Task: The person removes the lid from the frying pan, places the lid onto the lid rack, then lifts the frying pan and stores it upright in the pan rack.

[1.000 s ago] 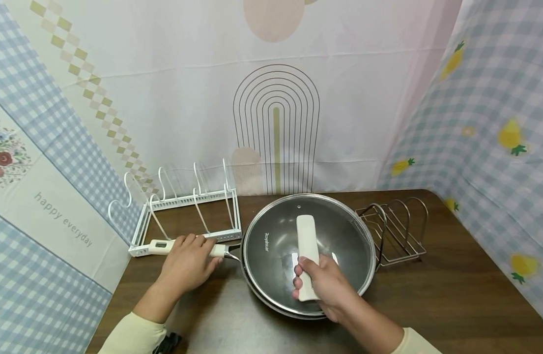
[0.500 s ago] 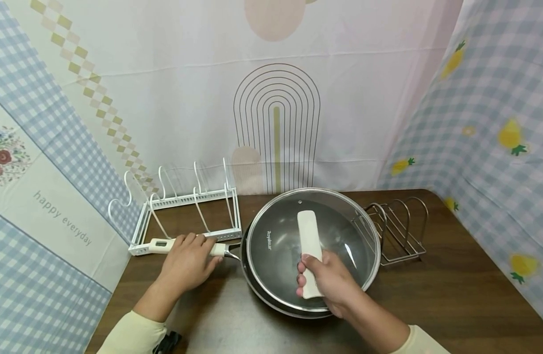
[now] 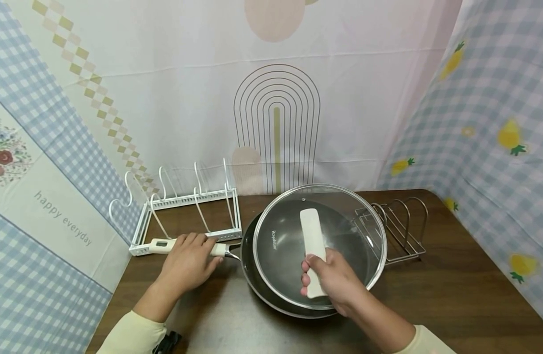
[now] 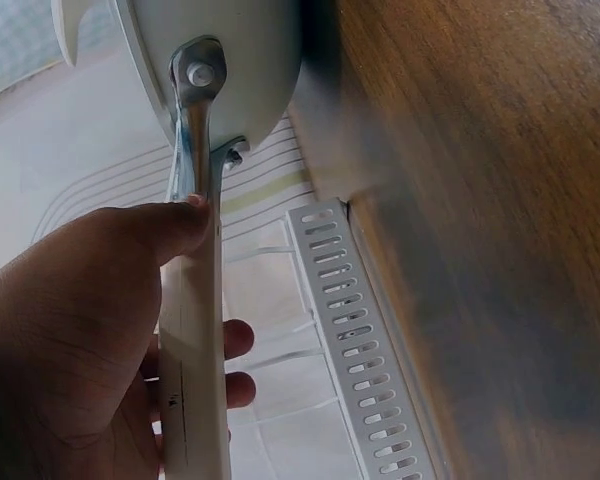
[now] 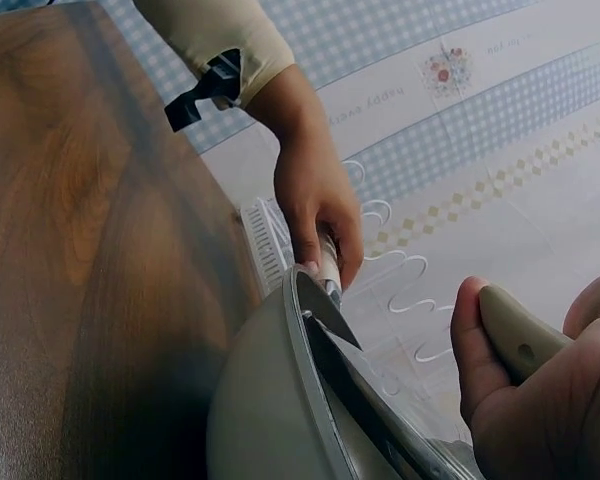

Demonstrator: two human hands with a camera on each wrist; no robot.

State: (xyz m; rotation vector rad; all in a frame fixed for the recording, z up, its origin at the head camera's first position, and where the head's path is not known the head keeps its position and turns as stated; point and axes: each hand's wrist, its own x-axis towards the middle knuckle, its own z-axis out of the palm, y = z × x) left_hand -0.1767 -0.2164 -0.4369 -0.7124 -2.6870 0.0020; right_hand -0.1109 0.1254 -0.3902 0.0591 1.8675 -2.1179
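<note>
A dark-lined frying pan with a pale outer wall sits at the middle of the table. My left hand grips its cream handle, thumb along the top and fingers curled beneath. Over the pan is a round glass lid with a metal rim, shifted right so a crescent of the pan's inside shows at the left. My right hand holds the lid's long cream handle, also seen in the right wrist view. There the lid tilts, and a gap shows between its rim and the pan's.
A white rack with upright hooks stands at the back left, close behind the pan handle. A silver wire rack stands right of the pan, partly seen through the lid. Patterned cloth hangs behind the wooden table.
My right hand has moved the lid right and slightly toward the back, uncovering the pan's left part. The left hand and the pan have stayed in place.
</note>
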